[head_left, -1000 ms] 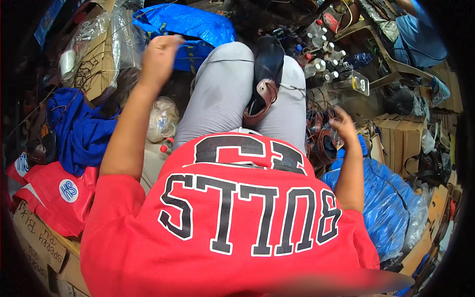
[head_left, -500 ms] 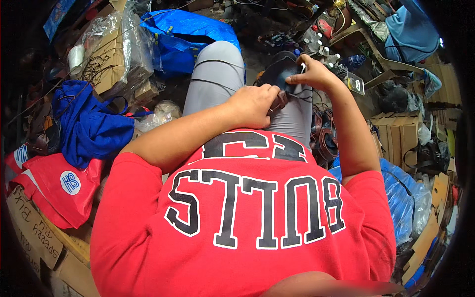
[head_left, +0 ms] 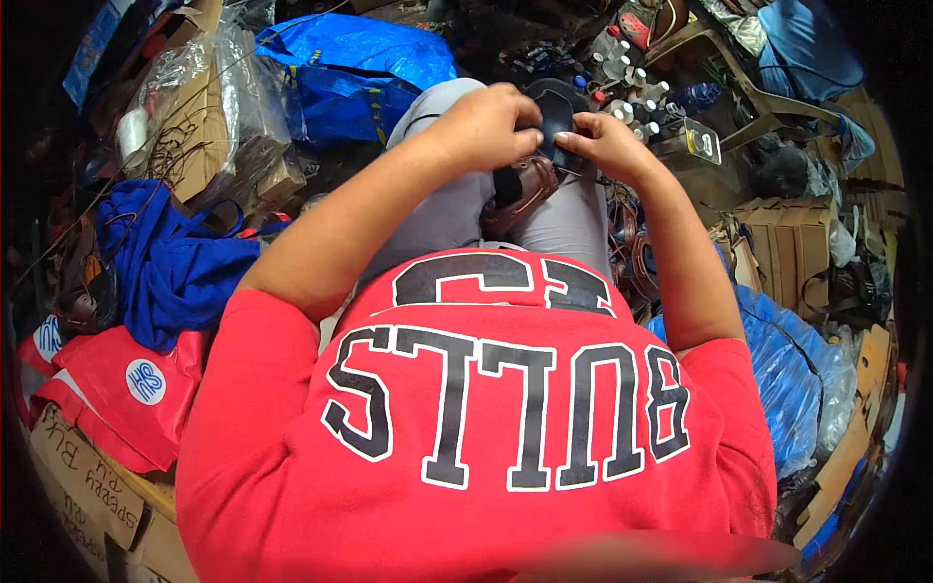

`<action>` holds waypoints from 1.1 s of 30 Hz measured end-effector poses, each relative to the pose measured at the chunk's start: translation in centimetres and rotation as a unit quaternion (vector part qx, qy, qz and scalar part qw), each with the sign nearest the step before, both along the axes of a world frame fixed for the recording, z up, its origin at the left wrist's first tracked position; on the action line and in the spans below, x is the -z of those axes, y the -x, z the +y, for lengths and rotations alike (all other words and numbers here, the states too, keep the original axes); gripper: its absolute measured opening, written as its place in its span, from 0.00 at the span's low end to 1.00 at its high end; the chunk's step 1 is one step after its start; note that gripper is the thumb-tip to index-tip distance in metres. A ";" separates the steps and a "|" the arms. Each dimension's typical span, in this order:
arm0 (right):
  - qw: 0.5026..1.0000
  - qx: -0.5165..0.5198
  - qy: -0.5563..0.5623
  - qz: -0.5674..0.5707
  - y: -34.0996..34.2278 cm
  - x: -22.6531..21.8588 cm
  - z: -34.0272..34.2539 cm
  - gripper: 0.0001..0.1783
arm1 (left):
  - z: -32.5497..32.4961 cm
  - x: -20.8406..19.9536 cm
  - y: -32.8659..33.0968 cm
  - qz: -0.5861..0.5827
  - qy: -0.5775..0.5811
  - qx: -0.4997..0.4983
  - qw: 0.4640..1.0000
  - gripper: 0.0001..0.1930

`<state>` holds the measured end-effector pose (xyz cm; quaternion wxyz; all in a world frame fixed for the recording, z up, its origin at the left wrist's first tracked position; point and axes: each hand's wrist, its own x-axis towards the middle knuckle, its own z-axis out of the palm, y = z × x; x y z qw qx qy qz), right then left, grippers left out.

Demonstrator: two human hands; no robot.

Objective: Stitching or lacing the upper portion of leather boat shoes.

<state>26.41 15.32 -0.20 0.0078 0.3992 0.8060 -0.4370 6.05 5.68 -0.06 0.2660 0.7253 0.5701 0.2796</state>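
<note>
A brown leather shoe (head_left: 530, 190) with a dark, rounded black part at its far end rests across my thighs, between the knees. My right hand (head_left: 614, 148) grips the black part from the right, its thumb on the near face and the fingers partly hidden. My left hand (head_left: 489, 126) is over the left knee, just left of the black part. Its fingers curl inward toward the thumb; whatever lies between them, if anything, is too small to make out. Grey trousers (head_left: 437, 209) cover the legs under the shoe.
Beyond the left knee lies a blue bag (head_left: 360, 58). Several bottles (head_left: 622, 73) stand past the right knee, near a plastic chair frame (head_left: 729, 87). More brown shoes (head_left: 637, 257) sit beside my right thigh. Blue cloth (head_left: 180, 257) and a red bag (head_left: 121, 389) lie at left.
My left hand has lifted off the brown part and moved up and left, uncovering it. The shoe has turned, its black part more upright. My right hand has lowered slightly and still holds it.
</note>
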 end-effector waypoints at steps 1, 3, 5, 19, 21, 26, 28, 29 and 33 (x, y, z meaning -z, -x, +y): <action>0.998 0.025 -0.057 0.003 0.6 -0.8 -1.0 0.18 | 0.7 -0.1 0.2 -0.021 -0.049 -0.010 0.999 0.13; 0.982 0.077 -0.172 0.010 0.9 -2.0 -2.6 0.20 | 2.3 1.2 -0.2 -0.029 -0.081 0.019 0.996 0.13; 0.973 0.081 -0.213 0.035 0.3 -2.2 -2.9 0.21 | 3.4 2.3 -0.9 -0.058 -0.084 0.058 0.993 0.16; 0.980 -0.116 -0.163 -0.009 -2.2 -2.3 -3.9 0.15 | 5.1 5.5 -2.1 -0.103 0.000 0.105 0.989 0.30; 0.973 -0.146 -0.178 0.006 -3.9 -3.0 -4.0 0.15 | 5.1 5.5 -1.6 -0.096 0.015 0.091 0.991 0.30; 0.981 0.061 -0.085 0.165 -6.0 -5.3 -6.0 0.04 | 5.9 3.6 -1.0 -0.091 0.009 0.090 0.992 0.32; 0.984 0.072 -0.087 0.135 -5.2 -4.3 -6.4 0.06 | 6.5 2.3 -0.7 -0.031 -0.048 0.141 0.988 0.25; 0.987 0.081 -0.089 0.108 -4.8 -3.9 -6.5 0.09 | 7.0 1.5 -0.7 -0.005 -0.049 0.156 0.986 0.22; 0.982 0.070 -0.141 0.101 -3.4 -2.4 -6.5 0.10 | 8.0 0.1 -0.7 0.016 -0.001 0.200 0.980 0.18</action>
